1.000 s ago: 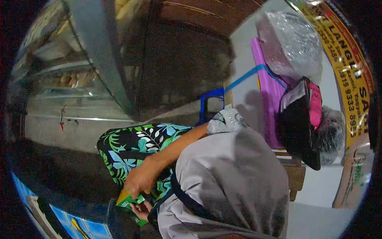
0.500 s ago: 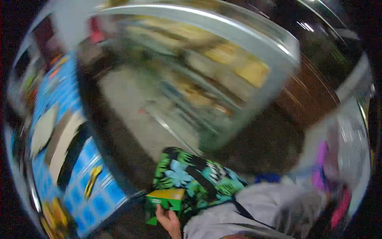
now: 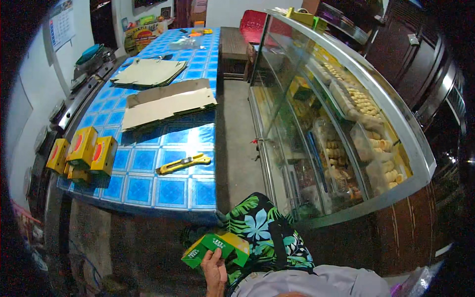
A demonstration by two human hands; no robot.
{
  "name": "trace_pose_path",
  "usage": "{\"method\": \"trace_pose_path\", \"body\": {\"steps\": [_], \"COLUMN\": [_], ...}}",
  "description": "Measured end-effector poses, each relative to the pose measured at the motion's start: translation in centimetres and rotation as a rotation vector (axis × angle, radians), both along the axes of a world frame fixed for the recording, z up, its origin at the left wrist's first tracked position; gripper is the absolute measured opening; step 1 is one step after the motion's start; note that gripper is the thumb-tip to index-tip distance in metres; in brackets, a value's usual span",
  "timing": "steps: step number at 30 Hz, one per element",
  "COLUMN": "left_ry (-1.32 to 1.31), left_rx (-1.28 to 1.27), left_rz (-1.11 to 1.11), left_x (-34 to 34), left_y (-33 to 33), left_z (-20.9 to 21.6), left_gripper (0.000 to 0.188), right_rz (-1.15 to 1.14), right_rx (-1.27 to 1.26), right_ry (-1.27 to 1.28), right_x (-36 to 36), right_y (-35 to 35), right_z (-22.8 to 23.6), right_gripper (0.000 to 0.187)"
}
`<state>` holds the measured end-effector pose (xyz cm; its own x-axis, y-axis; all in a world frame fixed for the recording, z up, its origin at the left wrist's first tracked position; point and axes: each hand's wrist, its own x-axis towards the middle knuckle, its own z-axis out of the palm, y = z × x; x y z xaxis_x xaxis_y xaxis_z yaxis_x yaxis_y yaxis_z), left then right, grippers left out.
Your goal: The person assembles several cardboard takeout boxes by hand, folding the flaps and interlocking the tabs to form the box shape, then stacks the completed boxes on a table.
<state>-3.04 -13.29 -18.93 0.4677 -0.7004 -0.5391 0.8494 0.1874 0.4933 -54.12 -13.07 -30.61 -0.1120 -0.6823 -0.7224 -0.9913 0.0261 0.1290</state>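
Observation:
In my left hand (image 3: 214,271) is a small green and yellow carton (image 3: 210,246) with its flaps standing open. The fingers are closed on its green edge, and it is held in front of my lap near the table's corner. Dark cloth with a green and blue leaf print (image 3: 258,225) covers my legs just beside it. No part of my right hand shows. On the blue tiled-pattern tabletop (image 3: 136,188) ahead lies a yellow box cutter (image 3: 184,164). Several yellow cartons (image 3: 83,148) are piled at the table's near left corner.
Flat cardboard pieces (image 3: 168,105) and another cardboard stack (image 3: 148,73) lie farther along the table. To the right stands a glass display case (image 3: 424,158) with trays of pastries. A narrow floor strip (image 3: 236,143) runs between, toward a red chair (image 3: 253,24).
The view has swung left and steadied, bringing the table to the centre-left. My left hand still grips the carton, which has tilted and now shows its green flaps more.

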Motion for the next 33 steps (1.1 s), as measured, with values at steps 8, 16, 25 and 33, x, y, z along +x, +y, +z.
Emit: {"method": "trace_pose_path", "body": {"steps": [8, 16, 25, 33], "left_ry": [-0.329, -0.573, -0.245, -0.94], "left_rx": [0.203, 0.524, 0.587, 0.347], "left_rz": [0.178, -0.033, 0.222, 0.286], "left_x": [1.3, 2.7, 1.0, -2.5], "left_y": [1.5, 7.0, 15.0, 14.4], "left_z": [0.9, 4.2, -7.4, -5.6], "left_gripper": [0.011, 0.019, 0.024, 0.017], "right_rz": [0.075, 0.413, 1.366, 1.253], "right_rx": [-0.001, -0.696, -0.236, -0.052], "right_ry": [-0.03, -1.132, -1.73, -1.916], "right_x": [0.6, 27.5, 44.4, 43.5], "right_y": [-1.7, -12.4, -7.8, -9.7], "right_z": [1.2, 17.2, 14.0, 16.5], "right_gripper": [0.013, 0.015, 0.036, 0.037]}}
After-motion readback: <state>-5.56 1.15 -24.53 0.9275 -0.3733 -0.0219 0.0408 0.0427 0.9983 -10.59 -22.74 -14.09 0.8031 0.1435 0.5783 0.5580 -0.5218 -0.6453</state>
